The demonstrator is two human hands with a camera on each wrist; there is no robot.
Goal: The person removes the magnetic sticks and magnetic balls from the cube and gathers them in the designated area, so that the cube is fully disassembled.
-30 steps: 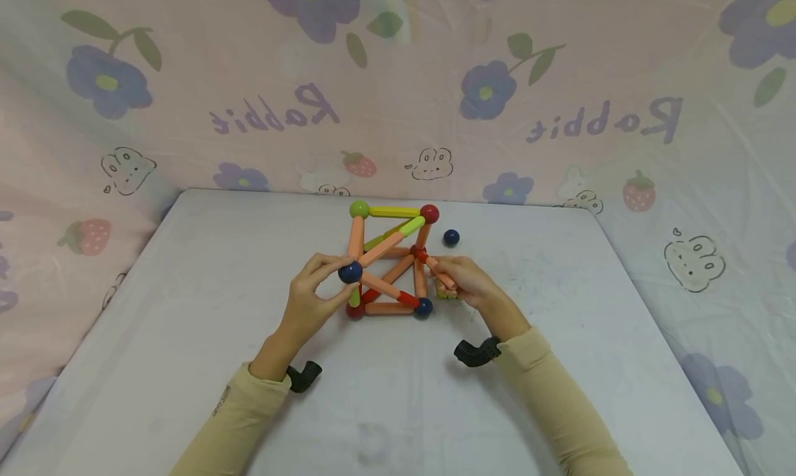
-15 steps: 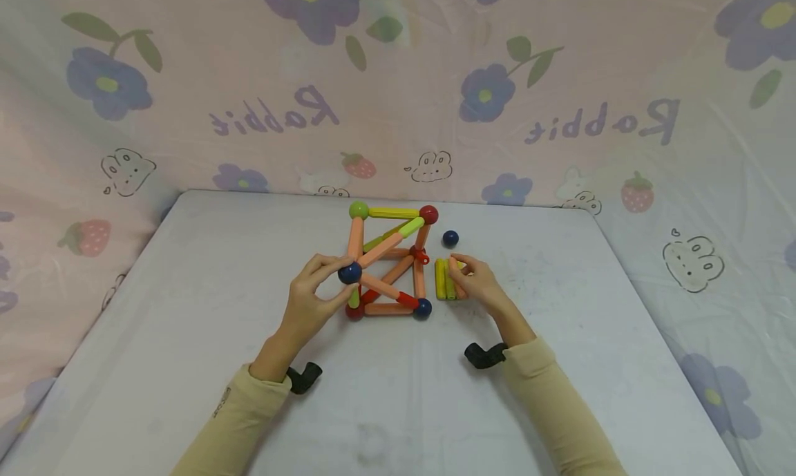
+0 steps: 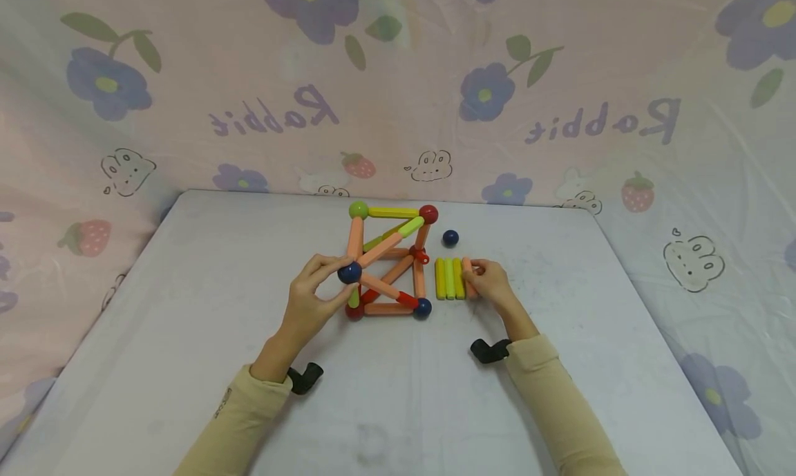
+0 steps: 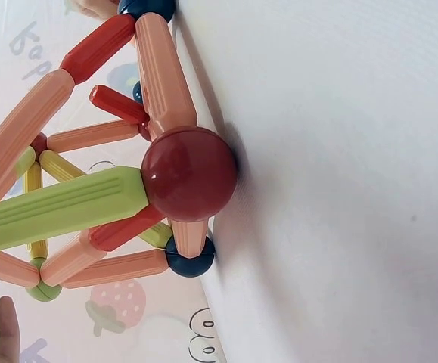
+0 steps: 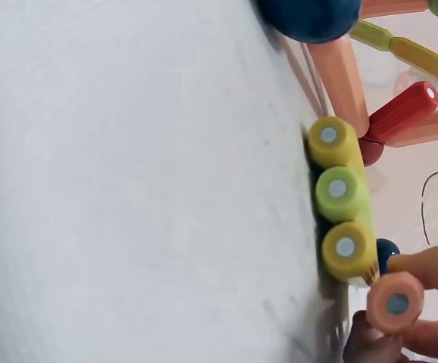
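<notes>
Peach stick point(image 5: 395, 302) is right of the ball-and-stick frame point(image 3: 382, 249), kinda front-to-back, pinched in the right hand point(image 3: 493, 282), the closer one.

White flat tabletop point(image 3: 155, 289): soft, even lt; faint shadows ~5 & 7 o'clock.
Glossy dark-red ball point(image 4: 189, 174): sharp-ish, soft shadow ~4 o'clock.

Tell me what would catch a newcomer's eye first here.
First comes the frame of sticks and balls on the white table, the left hand pinching a blue ball on its left. Right of it, two yellow sticks flank a green stick, and beside them the right hand holds a peach stick.
</notes>
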